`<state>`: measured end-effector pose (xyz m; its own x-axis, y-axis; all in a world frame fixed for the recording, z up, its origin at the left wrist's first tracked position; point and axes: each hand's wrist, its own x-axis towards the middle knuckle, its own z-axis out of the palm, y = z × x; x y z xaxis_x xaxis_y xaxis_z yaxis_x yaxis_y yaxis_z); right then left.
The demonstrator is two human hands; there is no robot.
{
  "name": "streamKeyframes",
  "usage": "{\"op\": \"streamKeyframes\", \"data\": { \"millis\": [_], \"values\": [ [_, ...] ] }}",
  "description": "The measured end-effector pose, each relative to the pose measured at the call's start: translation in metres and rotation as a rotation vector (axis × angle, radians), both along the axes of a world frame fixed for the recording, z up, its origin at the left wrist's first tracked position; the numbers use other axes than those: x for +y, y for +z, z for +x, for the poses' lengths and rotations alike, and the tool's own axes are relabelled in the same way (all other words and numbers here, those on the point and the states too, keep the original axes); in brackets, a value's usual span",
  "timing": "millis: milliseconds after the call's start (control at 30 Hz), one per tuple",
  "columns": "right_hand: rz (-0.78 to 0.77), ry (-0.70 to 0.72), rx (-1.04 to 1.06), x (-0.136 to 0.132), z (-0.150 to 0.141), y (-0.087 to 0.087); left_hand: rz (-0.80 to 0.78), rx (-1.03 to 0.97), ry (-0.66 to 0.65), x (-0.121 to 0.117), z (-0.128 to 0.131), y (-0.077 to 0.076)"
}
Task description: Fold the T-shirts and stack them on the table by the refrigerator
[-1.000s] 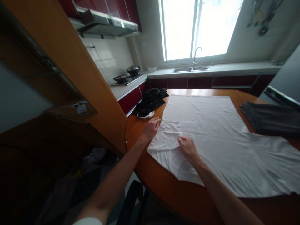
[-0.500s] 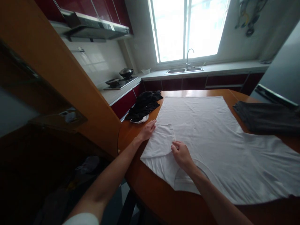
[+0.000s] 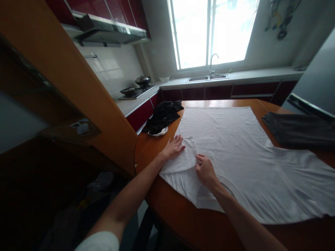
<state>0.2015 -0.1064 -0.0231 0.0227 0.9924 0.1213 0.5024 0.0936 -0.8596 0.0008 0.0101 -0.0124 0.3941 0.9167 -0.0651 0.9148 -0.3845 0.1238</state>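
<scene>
A white T-shirt (image 3: 230,139) lies spread on the wooden table, its neckline toward me and its left sleeve folded inward over the body. My left hand (image 3: 173,147) rests flat on that folded sleeve near the shirt's left edge, fingers stretched out. The sleeve's hem is pinched between the thumb and fingers of my right hand (image 3: 205,168), just above the collar. On the right, the other sleeve (image 3: 306,167) extends outward, unfolded.
A crumpled black garment (image 3: 166,115) with a white piece under it lies at the table's left. Folded dark grey cloth (image 3: 298,129) sits at the right. Beyond the wooden table (image 3: 146,148) are a stove (image 3: 137,92), a sink (image 3: 197,78) and a window.
My left hand has moved from the shirt's left edge onto the folded sleeve and flattened there. My right hand keeps its pinch on the hem. The view has shifted slightly.
</scene>
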Motion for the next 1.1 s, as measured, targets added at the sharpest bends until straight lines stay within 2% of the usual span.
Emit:
{"op": "streamKeyframes", "data": {
  "millis": [133,233,300,400,500,600,733,967,1100],
  "values": [
    [0.022,-0.007,-0.248,-0.010,0.002,0.011,0.098,0.019,-0.025,-0.007,0.013,0.010],
    [0.043,-0.054,-0.452,-0.018,0.002,0.022,0.161,-0.032,-0.047,-0.018,0.029,0.004],
    [0.045,-0.060,-0.507,-0.020,0.002,0.026,0.152,-0.043,-0.039,-0.024,0.037,-0.003],
    [0.042,-0.049,-0.511,-0.020,0.001,0.026,0.142,-0.046,-0.033,-0.026,0.040,-0.009],
    [0.055,-0.014,-0.490,-0.019,0.000,0.023,0.176,-0.105,-0.024,-0.017,0.038,-0.005],
    [0.074,0.022,-0.465,-0.019,-0.002,0.021,0.249,-0.130,0.054,-0.007,0.036,-0.003],
    [0.089,0.053,-0.440,-0.019,-0.003,0.018,0.209,-0.067,0.146,-0.003,0.037,-0.011],
    [0.097,0.062,-0.411,-0.017,-0.002,0.016,0.253,-0.060,0.181,-0.020,0.037,-0.013],
    [0.097,0.079,-0.408,-0.018,-0.003,0.016,0.187,-0.053,0.259,-0.033,0.038,-0.018]
  ]
}}
